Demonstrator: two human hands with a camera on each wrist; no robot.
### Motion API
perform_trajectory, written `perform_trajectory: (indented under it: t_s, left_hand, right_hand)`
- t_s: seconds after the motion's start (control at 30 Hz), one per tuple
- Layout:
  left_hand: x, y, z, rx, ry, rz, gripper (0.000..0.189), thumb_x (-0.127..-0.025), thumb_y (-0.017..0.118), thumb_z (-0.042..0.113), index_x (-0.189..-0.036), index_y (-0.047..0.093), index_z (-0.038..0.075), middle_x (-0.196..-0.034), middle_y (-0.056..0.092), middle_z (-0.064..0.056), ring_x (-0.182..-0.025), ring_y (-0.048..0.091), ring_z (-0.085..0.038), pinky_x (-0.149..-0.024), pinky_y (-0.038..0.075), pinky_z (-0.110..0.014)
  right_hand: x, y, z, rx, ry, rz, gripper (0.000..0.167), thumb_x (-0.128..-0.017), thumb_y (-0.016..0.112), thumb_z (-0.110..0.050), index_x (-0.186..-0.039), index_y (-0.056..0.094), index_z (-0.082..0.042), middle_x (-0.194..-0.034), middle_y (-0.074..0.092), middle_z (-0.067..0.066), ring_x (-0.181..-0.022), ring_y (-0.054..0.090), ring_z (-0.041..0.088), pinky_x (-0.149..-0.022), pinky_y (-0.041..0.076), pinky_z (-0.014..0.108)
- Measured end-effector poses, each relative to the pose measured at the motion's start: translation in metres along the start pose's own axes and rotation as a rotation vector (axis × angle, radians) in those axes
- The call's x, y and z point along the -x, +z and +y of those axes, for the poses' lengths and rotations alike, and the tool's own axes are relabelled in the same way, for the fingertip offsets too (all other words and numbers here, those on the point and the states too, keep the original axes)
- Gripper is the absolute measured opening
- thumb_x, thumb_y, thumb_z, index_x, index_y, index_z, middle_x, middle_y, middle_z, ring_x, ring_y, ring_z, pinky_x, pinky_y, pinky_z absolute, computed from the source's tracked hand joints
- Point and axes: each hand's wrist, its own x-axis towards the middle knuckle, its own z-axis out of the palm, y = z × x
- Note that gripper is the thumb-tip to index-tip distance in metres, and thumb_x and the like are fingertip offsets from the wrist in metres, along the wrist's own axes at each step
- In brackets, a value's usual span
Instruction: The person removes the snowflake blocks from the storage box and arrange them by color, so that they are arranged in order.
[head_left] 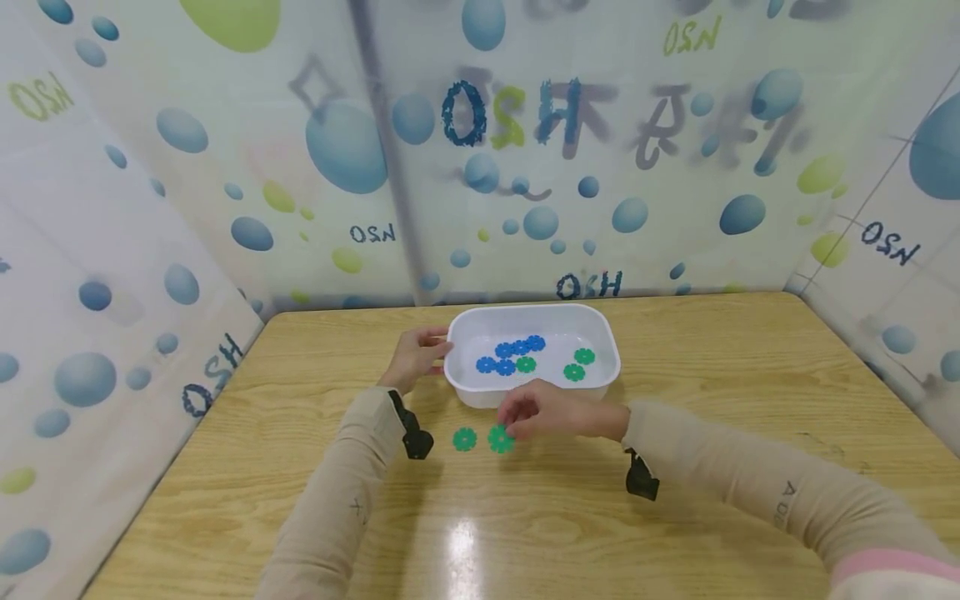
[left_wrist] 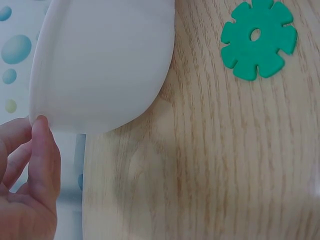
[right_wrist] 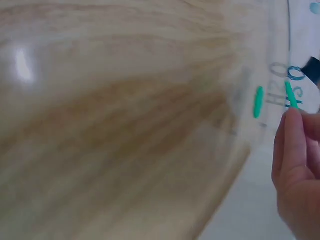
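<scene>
The left hand (head_left: 407, 360) holds the left end of a white plastic basin (head_left: 480, 398). In the left wrist view, the fingertips (left_wrist: 41, 120) pinch the basin's rim. Just in front of the basin, the right hand (head_left: 558, 411) pinches a green notched snowflake disc (head_left: 494, 434) between thumb and fingers. That held disc (right_wrist: 290, 94) appears edge-on in the right wrist view, raised off the table. Left of it, a second green disc (head_left: 465, 446) lies flat on the table, with notches around its rim and a small central hole.
Several blue discs (head_left: 486, 359) lie inside the basin, in its left and middle part. Green discs (head_left: 585, 352) are in there too, two toward the right and one beside the blue ones. Behind the wooden table (head_left: 712, 367) hangs a patterned curtain (head_left: 480, 200).
</scene>
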Motion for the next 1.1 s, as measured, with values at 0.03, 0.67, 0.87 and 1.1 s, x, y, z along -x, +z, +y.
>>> perform_trajectory:
  t_s: [0.03,0.67,0.87,1.1]
  left_hand:
    - [0.000,0.000,0.000,-0.001,-0.001,0.000,0.035,-0.087,0.056,0.009,-0.122,0.052,0.006,-0.111,0.052,-0.016,-0.097,0.056,-0.031,-0.072,0.052,-0.036]
    - [-0.003,0.000,0.001,-0.019,0.038,-0.002,0.036,-0.087,0.056,0.008,-0.122,0.052,0.004,-0.109,0.053,-0.017,-0.092,0.057,-0.025,-0.065,0.053,-0.030]
    - [-0.002,0.000,0.002,-0.020,0.026,-0.002,0.036,-0.087,0.055,0.008,-0.123,0.051,0.003,-0.110,0.053,-0.017,-0.093,0.056,-0.025,-0.068,0.053,-0.031]
    - [-0.002,0.000,0.001,-0.018,-0.005,0.006,0.035,-0.087,0.056,0.009,-0.122,0.052,0.005,-0.110,0.052,-0.015,-0.093,0.055,-0.025,-0.069,0.053,-0.032]
  right_hand:
    - [-0.001,0.004,0.003,0.023,0.008,0.012,0.013,-0.083,0.059,-0.003,-0.095,0.061,-0.001,-0.083,0.060,0.003,-0.074,0.051,0.012,-0.068,0.048,0.021]
    - [-0.018,0.032,0.030,0.192,0.047,0.309,0.010,-0.078,0.062,0.001,-0.087,0.061,0.000,-0.080,0.059,0.002,-0.074,0.053,0.011,-0.066,0.047,0.020]
    - [-0.018,0.034,0.030,0.190,0.066,0.334,0.010,-0.077,0.062,0.002,-0.087,0.062,-0.001,-0.081,0.058,0.001,-0.075,0.053,0.011,-0.066,0.047,0.019]
    - [-0.015,0.037,0.030,0.191,0.081,0.353,0.013,-0.078,0.062,0.001,-0.091,0.062,-0.001,-0.087,0.059,0.004,-0.080,0.055,0.013,-0.071,0.048,0.022]
